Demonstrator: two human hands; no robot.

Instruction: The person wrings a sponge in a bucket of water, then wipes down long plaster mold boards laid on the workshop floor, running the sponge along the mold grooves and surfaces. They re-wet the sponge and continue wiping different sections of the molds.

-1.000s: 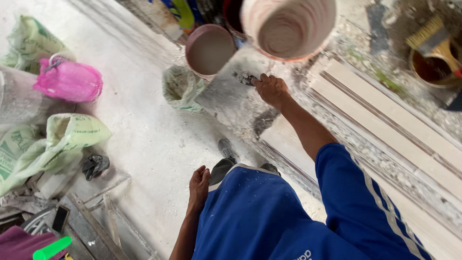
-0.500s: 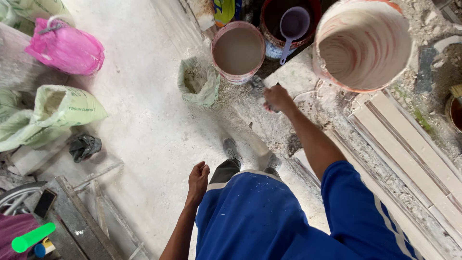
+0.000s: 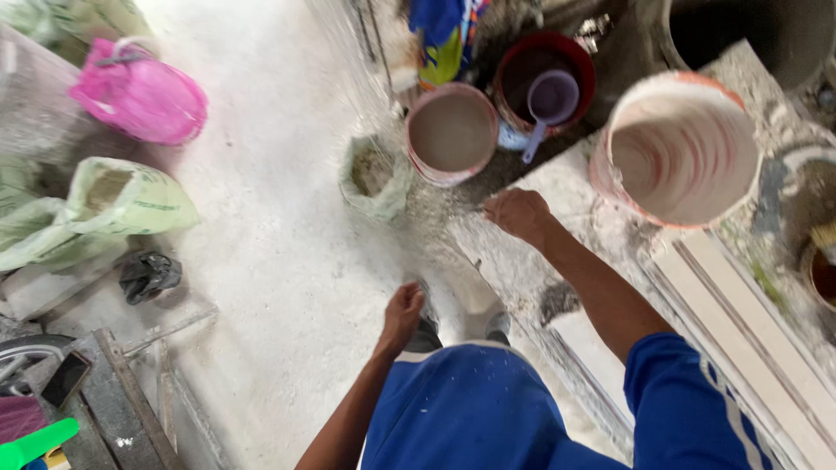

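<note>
Right hand (image 3: pixel 520 213) presses fingers-together on the dusty slab's (image 3: pixel 522 270) near edge, bracing; left hand (image 3: pixel 403 315) rests loosely curled, empty, on the knee.

Bright, even daylight on my feed, soft shadows only. White floor (image 3: pixel 261 244) nearly blown out w/ glare. Motion blur throughout, worst at top edge; pink bag (image 3: pixel 139 96) smeared.
</note>
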